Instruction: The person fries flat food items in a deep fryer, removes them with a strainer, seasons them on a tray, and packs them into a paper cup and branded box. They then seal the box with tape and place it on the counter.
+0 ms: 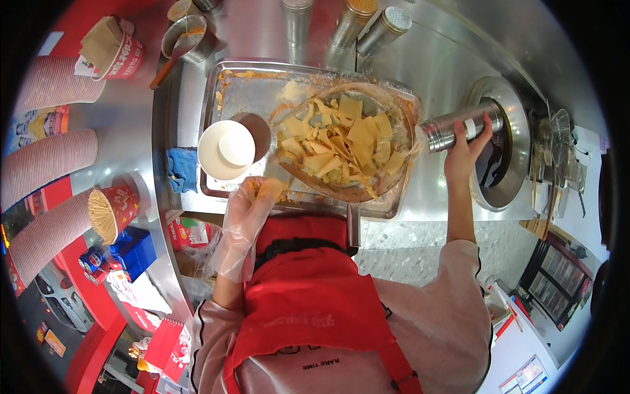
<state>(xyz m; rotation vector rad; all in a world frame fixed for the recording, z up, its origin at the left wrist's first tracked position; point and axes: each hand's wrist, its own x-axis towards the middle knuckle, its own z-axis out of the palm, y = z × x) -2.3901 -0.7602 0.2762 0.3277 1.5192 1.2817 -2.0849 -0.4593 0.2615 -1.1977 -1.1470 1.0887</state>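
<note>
My right hand (465,147) grips a steel shaker (443,132), tipped on its side with its head towards the food. Pale powder shows at its mouth. Flat yellowish sheets and strips of food, perhaps tofu skin, (344,140) lie heaped in a wide strainer (339,192) whose metal handle points towards me. Under the strainer is a steel tray (236,98), smeared with orange seasoning. In a clear plastic glove, my left hand (261,194) has curled fingers at the tray's front edge, beside a white paper cup (209,152). Whether it holds anything is hidden.
Several shakers (389,27) stand behind the tray. A steel pot (197,47) with a wooden-handled utensil is at back left. To the right sits a round vessel (517,162) of dark liquid. A blue cloth (182,170) and a cup of skewers (115,204) are left.
</note>
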